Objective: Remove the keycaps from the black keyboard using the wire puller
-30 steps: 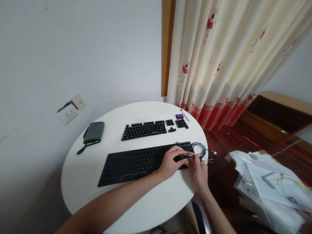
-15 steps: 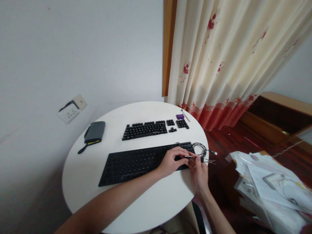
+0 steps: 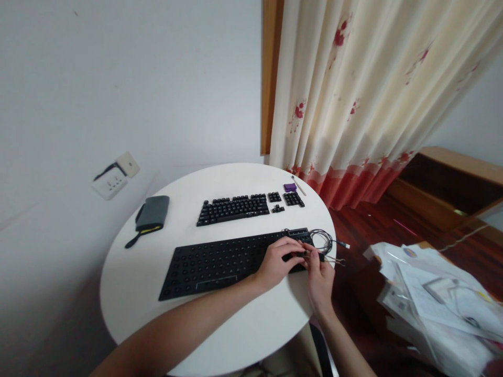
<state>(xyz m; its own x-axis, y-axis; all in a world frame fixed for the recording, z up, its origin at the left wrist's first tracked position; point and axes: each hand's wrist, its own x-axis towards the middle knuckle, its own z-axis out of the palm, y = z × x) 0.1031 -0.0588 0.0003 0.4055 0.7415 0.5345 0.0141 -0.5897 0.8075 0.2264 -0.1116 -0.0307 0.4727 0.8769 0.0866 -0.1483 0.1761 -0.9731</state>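
A black keyboard base, stripped of its keycaps, lies on the white round table. Over its right end my two hands meet. My right hand is closed around a wire keycap puller, whose thin metal loops stick out to the right past the fingers. My left hand curls with its fingertips at the puller's other end, against the right fingers. Whatever sits between the left fingertips is too small and hidden to make out. Behind the base, the removed black keycaps are laid out in keyboard order.
A coiled USB cable lies by the keyboard's right end. At the back right are a purple cloth and a thin brush. A grey pouch sits at the left. Plastic-wrapped papers are piled off the table to the right.
My right hand has shifted slightly left and turned, bringing its fingers closer to the left fingertips; the puller's loops moved with it. My left hand stays almost in place.
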